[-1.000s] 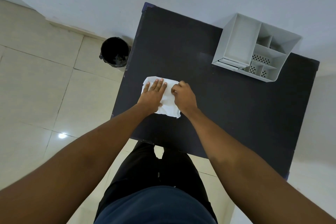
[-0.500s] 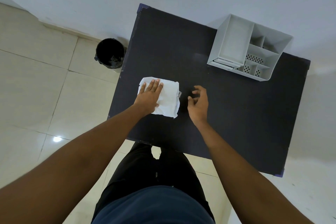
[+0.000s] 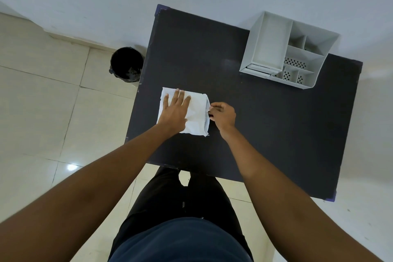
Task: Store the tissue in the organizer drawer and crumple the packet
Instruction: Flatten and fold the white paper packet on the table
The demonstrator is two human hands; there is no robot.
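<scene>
A black bin point(image 3: 127, 64) stands on the tiled floor just off the table's far-left corner. My left hand point(image 3: 174, 110) lies flat, fingers spread, on the white tissue packet point(image 3: 196, 112) — pressing it onto the dark table point(image 3: 265, 123) near the left edge, about midway along it. My right hand point(image 3: 223, 115) sits just beside it, fingertips pinched together on the packet's right edge; whether anything is drawn out between them I cannot tell. Well apart, at the far-right corner, stands the grey organizer point(image 3: 285, 49) — one long open tray on its left, smaller perforated compartments on its right, its drawer front facing me.
</scene>
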